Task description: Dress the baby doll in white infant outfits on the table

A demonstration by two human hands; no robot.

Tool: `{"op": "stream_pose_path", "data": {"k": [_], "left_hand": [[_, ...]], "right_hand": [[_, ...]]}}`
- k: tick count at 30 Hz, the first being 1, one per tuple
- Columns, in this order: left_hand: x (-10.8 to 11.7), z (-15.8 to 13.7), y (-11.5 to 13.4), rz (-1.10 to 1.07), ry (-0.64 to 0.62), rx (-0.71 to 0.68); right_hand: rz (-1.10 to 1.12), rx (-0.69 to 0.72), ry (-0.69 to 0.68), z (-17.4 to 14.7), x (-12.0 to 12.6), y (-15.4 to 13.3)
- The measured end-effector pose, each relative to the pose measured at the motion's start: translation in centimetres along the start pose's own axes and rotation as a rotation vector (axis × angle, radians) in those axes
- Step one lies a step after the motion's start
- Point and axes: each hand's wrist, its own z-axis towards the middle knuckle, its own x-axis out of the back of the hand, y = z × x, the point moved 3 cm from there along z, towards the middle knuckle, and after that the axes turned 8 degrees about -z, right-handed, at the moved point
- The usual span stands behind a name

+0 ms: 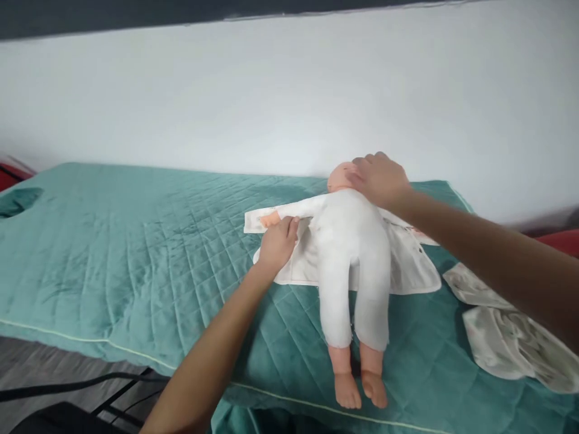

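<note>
A baby doll (353,235) with a white cloth body lies on its back, its bare feet toward me. Under it a small white shirt (416,271) is spread open, with the doll's left-side arm lying along a sleeve (253,221). My left hand (278,241) is closed on the shirt's edge just below that arm; its fingertips are partly hidden. Over the doll's head (339,176) my right hand (380,179) is curled, covering the head's right side. The doll's other arm is mostly hidden behind my right forearm.
A green quilted cover (136,259) lies over the bed or table, against a white wall (226,102). Crumpled pale clothing (502,343) lies at the right, partly under my forearm. Black bars or cables (122,386) show below the front edge at left.
</note>
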Motion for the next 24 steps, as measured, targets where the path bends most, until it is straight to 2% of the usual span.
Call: {"op": "stream_pose_path", "data": {"k": [2, 4, 5, 8, 11, 15, 19, 22, 24], "left_hand": [[-0.5, 0.6, -0.3, 0.309, 0.126, -0.13], [-1.5, 0.7, -0.9, 0.478, 0.125, -0.221], [-2.0, 0.6, -1.1, 0.521, 0.112, -0.251], [-2.4, 0.0, -1.9, 0.572, 0.111, -0.264], [-2.1, -0.2, -2.2, 0.56, 0.12, -0.236], [-1.4, 0.3, -2.6, 0.417, 0.151, -0.166], [-0.1, 0.7, -3.9, -0.03, 0.296, -0.011], [0.7, 0.9, -4.7, -0.371, 0.4, 0.016], [0.9, 1.0, -5.1, -0.517, 0.431, 0.029]], "right_hand": [[-0.004, 0.155, 0.008, 0.2, 0.1, -5.1], [-0.015, 0.4, -0.087, 0.1, -1.1, -10.5], [-0.033, 0.462, -0.126, 0.2, -1.9, -12.6], [-0.098, 0.443, -0.314, 0.7, -4.5, -15.7], [-0.106, 0.39, -0.417, 1.3, -5.7, -15.3], [-0.082, 0.369, -0.354, 1.0, -4.7, -13.1], [0.037, 0.261, -0.259, -0.1, -3.1, -10.8], [0.106, 0.269, -0.287, -0.8, -2.6, -9.7], [0.137, 0.292, -0.313, -1.1, -2.6, -9.5]]}}
